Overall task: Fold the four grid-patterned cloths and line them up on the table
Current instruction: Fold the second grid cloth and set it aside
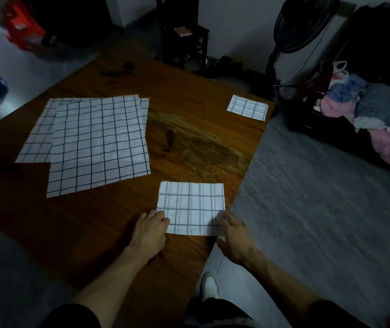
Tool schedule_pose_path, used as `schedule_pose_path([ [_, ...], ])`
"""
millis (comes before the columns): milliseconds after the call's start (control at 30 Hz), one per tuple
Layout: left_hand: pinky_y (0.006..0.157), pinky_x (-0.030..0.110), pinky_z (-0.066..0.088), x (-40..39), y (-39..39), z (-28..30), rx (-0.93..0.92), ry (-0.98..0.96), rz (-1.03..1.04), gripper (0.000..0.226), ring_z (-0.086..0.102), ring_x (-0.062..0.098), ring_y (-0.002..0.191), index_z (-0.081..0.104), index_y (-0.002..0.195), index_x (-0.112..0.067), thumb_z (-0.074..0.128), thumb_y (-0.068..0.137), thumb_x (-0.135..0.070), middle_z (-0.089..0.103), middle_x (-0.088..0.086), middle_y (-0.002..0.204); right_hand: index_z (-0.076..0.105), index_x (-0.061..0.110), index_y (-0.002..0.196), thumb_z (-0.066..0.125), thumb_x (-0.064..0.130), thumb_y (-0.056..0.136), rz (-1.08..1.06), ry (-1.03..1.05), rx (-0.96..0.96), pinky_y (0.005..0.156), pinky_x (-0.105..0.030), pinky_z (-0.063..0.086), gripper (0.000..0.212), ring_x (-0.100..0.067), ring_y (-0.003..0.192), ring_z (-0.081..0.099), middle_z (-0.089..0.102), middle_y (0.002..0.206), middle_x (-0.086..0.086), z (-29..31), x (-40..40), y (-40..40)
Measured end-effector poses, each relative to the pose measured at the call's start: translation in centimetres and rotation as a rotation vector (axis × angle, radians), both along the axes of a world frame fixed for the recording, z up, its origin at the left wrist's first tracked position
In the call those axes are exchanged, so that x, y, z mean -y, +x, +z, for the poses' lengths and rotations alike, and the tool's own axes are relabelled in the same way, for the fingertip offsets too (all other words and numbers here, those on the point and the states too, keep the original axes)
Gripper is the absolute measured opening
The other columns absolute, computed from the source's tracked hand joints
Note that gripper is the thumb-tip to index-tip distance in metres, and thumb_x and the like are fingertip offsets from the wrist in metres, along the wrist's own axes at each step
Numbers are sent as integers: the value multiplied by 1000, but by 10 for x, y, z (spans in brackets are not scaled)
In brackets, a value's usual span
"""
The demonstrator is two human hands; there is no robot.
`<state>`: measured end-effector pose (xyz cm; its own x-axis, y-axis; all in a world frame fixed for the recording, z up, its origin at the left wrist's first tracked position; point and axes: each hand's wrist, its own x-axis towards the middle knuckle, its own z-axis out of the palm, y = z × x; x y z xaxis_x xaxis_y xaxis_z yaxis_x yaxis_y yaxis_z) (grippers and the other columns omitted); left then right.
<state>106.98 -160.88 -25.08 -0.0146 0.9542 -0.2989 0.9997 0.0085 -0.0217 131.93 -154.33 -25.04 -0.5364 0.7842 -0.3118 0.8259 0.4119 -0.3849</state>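
Both hands, left (pixel 151 229) and right (pixel 233 235), are lying flat and spread, pinning the folded cloth's (pixel 190 207) near corners, probably squaring it; another (pixel 247 107) is sitting at one o'clock.

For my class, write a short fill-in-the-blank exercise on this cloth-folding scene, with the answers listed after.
1. The person's left hand and right hand both touch the near folded cloth, which lies on the wooden ____.
2. The number of cloths already folded is ____.
3. The far folded cloth lies near the table's far ____ corner.
4. The unfolded cloths lie flat, partly ____.

Answers: table; two; right; overlapping
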Motion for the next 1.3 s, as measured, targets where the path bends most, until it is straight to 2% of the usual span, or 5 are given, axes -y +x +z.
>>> schedule_pose_path([
  [333,79,33,44,8,6,48,283,441,-19,11,52,15,83,50,85,-25,60,80,-25,57,-7,83,38,26,144,65,42,86,174,126,-66,111,-37,35,66,-22,135,37,37,151,-1,42,-1,-49],
  [567,75,29,39,18,-6,97,490,621,14,8,47,8,83,54,91,-27,58,85,-27,54,-12,87,60,31,108,57,26,92,186,141,-221,78,-33,52,18,-12,91,59,58,104,6,60,-2,-89],
  [767,86,26,37,42,-39,106,657,541,235,41,49,2,98,54,106,-35,77,72,-38,56,-20,97,64,20,88,57,12,92,242,154,-441,68,-33,47,11,-11,81,55,60,91,3,85,-11,-97],
  [1033,53,28,50,73,-73,106,793,481,507,19,58,6,63,58,76,-28,73,84,-21,60,-8,72,67,22,90,63,21,93,101,-66,-666,70,-31,53,5,-7,82,63,67,90,8,97,-5,-114],
  [1300,62,30,56,93,-80,124,1021,430,532,13,66,11,70,64,82,-22,75,82,-16,67,-1,76,65,19,112,66,19,90,85,-305,-681,81,-35,59,23,-7,95,68,71,106,5,97,3,-120],
])
